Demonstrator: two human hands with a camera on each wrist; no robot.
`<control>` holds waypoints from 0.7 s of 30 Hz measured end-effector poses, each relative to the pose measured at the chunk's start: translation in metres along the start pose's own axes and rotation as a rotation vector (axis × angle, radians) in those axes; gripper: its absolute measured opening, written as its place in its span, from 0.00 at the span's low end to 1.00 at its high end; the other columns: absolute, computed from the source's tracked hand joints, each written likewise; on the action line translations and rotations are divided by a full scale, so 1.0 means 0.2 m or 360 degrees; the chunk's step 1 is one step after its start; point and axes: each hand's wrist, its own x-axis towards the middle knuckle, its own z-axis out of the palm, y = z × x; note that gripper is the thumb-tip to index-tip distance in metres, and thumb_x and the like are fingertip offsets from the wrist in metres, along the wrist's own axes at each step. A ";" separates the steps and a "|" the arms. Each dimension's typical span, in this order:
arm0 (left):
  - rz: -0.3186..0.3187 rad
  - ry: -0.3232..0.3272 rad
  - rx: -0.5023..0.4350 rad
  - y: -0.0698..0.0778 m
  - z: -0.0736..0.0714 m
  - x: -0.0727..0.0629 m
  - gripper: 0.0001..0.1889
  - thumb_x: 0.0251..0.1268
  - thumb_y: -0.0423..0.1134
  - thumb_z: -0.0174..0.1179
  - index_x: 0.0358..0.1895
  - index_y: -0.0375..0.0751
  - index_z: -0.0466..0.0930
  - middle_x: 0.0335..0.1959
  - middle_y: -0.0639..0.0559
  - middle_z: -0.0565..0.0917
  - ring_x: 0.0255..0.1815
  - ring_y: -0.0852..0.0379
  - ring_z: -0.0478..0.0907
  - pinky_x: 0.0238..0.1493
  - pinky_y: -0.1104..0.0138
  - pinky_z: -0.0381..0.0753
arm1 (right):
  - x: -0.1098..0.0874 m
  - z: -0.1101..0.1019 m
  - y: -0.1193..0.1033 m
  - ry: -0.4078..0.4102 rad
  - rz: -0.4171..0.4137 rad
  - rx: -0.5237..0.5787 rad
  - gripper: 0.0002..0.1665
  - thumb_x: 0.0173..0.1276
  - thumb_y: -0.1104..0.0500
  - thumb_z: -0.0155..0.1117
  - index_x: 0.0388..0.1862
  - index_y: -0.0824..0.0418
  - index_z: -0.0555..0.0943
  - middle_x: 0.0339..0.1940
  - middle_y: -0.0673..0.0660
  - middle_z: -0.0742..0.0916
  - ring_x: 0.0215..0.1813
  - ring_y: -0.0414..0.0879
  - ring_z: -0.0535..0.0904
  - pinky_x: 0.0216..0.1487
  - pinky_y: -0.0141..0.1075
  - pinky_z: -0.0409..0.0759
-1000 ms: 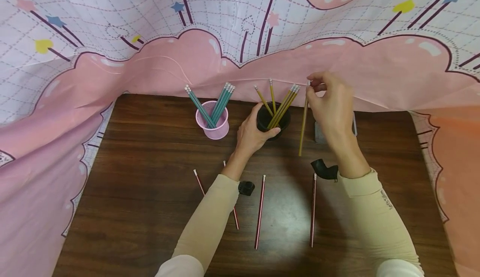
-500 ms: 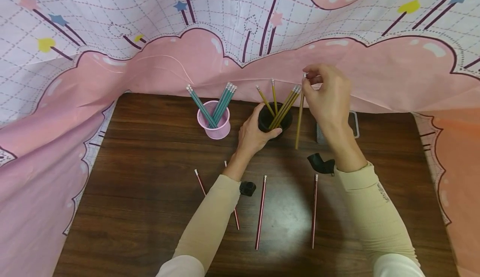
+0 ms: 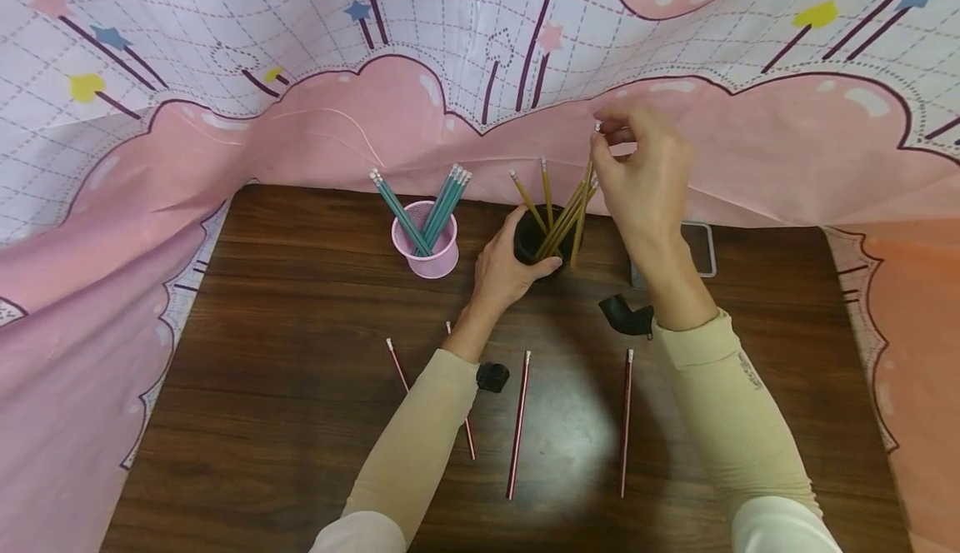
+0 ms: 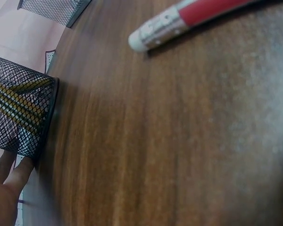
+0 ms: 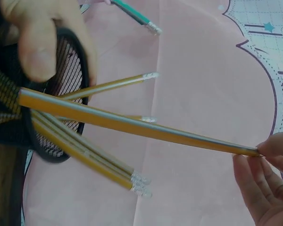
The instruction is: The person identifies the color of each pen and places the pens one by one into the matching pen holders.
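Note:
My left hand (image 3: 504,268) grips the side of a black mesh pencil cup (image 3: 528,243), thumb at its near rim. Several yellow pencils (image 5: 85,153) lean in this cup, eraser ends up. With thumb and fingertips, my right hand (image 3: 647,176) pinches another yellow pencil (image 5: 141,125) by its eraser end. That pencil hangs steeply at the cup's right side in the head view. Its lower end overlaps the cup's mouth in the right wrist view, close by the left thumb.
A pink mesh cup (image 3: 433,266) of teal pencils stands to the left. Red pencils (image 3: 519,424) (image 3: 626,424) lie on the wooden table (image 3: 285,353); one more (image 3: 397,361) is partly under the left forearm. A grey mesh holder (image 3: 701,249) sits behind the right wrist; a patterned cloth (image 3: 315,145) hangs behind.
My right hand has moved left and up, bringing the pinched yellow pencil from beside the black cup to its right rim. The left hand has stayed on the cup.

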 end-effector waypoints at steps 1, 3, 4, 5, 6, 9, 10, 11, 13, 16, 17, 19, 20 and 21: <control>0.0003 -0.0002 0.0006 0.00 0.00 0.00 0.50 0.47 0.64 0.73 0.75 0.68 0.56 0.69 0.57 0.73 0.64 0.49 0.75 0.58 0.48 0.74 | 0.00 0.01 -0.01 0.0011 -0.0004 0.0022 0.10 0.66 0.65 0.63 0.42 0.61 0.88 0.36 0.55 0.88 0.37 0.41 0.86 0.32 0.18 0.71; 0.0015 0.0001 0.0010 0.00 0.00 0.00 0.50 0.47 0.66 0.72 0.75 0.68 0.56 0.69 0.57 0.73 0.64 0.49 0.75 0.58 0.48 0.74 | 0.01 0.01 -0.02 0.0029 -0.0013 0.0055 0.09 0.65 0.65 0.63 0.42 0.62 0.88 0.35 0.55 0.88 0.37 0.40 0.85 0.33 0.18 0.74; 0.0020 0.0002 0.0013 0.00 0.00 0.00 0.50 0.47 0.67 0.71 0.75 0.68 0.56 0.69 0.57 0.73 0.63 0.50 0.75 0.58 0.49 0.74 | 0.01 0.02 -0.02 0.0036 -0.0014 0.0067 0.09 0.65 0.65 0.64 0.42 0.62 0.88 0.35 0.55 0.88 0.37 0.39 0.85 0.34 0.18 0.75; 0.0024 0.0002 0.0014 0.00 0.00 0.00 0.50 0.47 0.68 0.71 0.75 0.68 0.56 0.69 0.57 0.74 0.63 0.50 0.75 0.58 0.49 0.75 | 0.01 0.02 -0.03 0.0041 -0.0013 0.0076 0.09 0.65 0.66 0.64 0.42 0.62 0.88 0.35 0.54 0.88 0.37 0.39 0.85 0.34 0.19 0.76; 0.0025 0.0003 0.0014 0.00 0.00 0.00 0.50 0.47 0.68 0.71 0.75 0.68 0.56 0.68 0.57 0.74 0.63 0.50 0.75 0.58 0.49 0.75 | 0.01 0.02 -0.03 0.0048 -0.0011 0.0082 0.09 0.65 0.66 0.64 0.42 0.61 0.88 0.35 0.54 0.88 0.37 0.38 0.85 0.35 0.19 0.77; 0.0017 -0.0004 0.0009 0.01 0.00 0.00 0.50 0.47 0.69 0.70 0.75 0.69 0.56 0.69 0.57 0.73 0.63 0.50 0.75 0.58 0.49 0.75 | 0.01 0.02 -0.03 0.0066 0.0005 0.0113 0.10 0.65 0.66 0.64 0.42 0.61 0.88 0.35 0.54 0.87 0.37 0.38 0.85 0.36 0.22 0.79; 0.0014 -0.0005 0.0011 0.01 0.00 0.00 0.50 0.47 0.69 0.70 0.75 0.69 0.56 0.69 0.58 0.73 0.64 0.50 0.75 0.58 0.49 0.74 | 0.01 0.02 -0.03 0.0072 0.0010 0.0124 0.10 0.65 0.66 0.64 0.42 0.61 0.88 0.35 0.54 0.87 0.37 0.38 0.85 0.36 0.23 0.80; 0.0012 -0.0004 0.0011 0.01 0.00 0.00 0.50 0.46 0.69 0.71 0.75 0.69 0.56 0.69 0.58 0.73 0.64 0.50 0.75 0.58 0.49 0.74 | 0.01 0.02 -0.02 0.0077 0.0010 0.0136 0.10 0.65 0.66 0.64 0.42 0.61 0.88 0.35 0.54 0.87 0.37 0.38 0.85 0.36 0.24 0.81; 0.0010 0.0000 0.0012 0.01 0.00 0.00 0.50 0.46 0.69 0.71 0.75 0.70 0.56 0.69 0.58 0.73 0.64 0.50 0.75 0.58 0.48 0.74 | 0.01 0.02 -0.02 0.0074 0.0005 0.0151 0.09 0.65 0.66 0.64 0.42 0.62 0.88 0.35 0.55 0.87 0.37 0.39 0.85 0.36 0.24 0.81; 0.0019 0.0008 0.0012 0.01 0.00 0.00 0.50 0.46 0.69 0.71 0.75 0.70 0.56 0.69 0.59 0.73 0.64 0.50 0.75 0.58 0.48 0.74 | 0.00 0.03 0.00 0.0056 -0.0009 0.0161 0.09 0.64 0.67 0.64 0.42 0.63 0.88 0.35 0.56 0.87 0.37 0.40 0.85 0.36 0.23 0.80; 0.0021 0.0011 0.0012 0.01 0.00 0.00 0.50 0.46 0.69 0.71 0.75 0.70 0.56 0.69 0.59 0.73 0.63 0.50 0.75 0.57 0.48 0.75 | 0.00 0.04 0.00 0.0050 -0.0011 0.0158 0.09 0.64 0.67 0.64 0.41 0.63 0.87 0.35 0.56 0.87 0.37 0.40 0.85 0.36 0.23 0.80; 0.0023 0.0012 0.0013 0.00 -0.01 0.00 0.50 0.46 0.69 0.71 0.75 0.70 0.56 0.69 0.59 0.73 0.63 0.51 0.75 0.57 0.48 0.75 | -0.01 0.05 0.01 0.0036 -0.0014 0.0145 0.08 0.65 0.67 0.64 0.41 0.64 0.87 0.35 0.56 0.87 0.37 0.40 0.85 0.35 0.22 0.79; 0.0022 0.0011 0.0013 0.00 -0.01 0.00 0.50 0.46 0.69 0.70 0.75 0.70 0.56 0.69 0.59 0.73 0.63 0.51 0.75 0.57 0.49 0.75 | -0.02 0.05 0.02 0.0027 -0.0014 0.0129 0.08 0.65 0.67 0.64 0.40 0.63 0.87 0.34 0.56 0.87 0.36 0.41 0.85 0.35 0.22 0.79; 0.0022 0.0010 0.0013 0.00 -0.01 0.00 0.50 0.46 0.69 0.70 0.75 0.70 0.56 0.69 0.59 0.73 0.63 0.51 0.75 0.57 0.49 0.75 | -0.03 0.05 0.03 0.0016 -0.0009 0.0111 0.08 0.65 0.67 0.64 0.40 0.63 0.87 0.34 0.55 0.88 0.36 0.41 0.85 0.35 0.22 0.79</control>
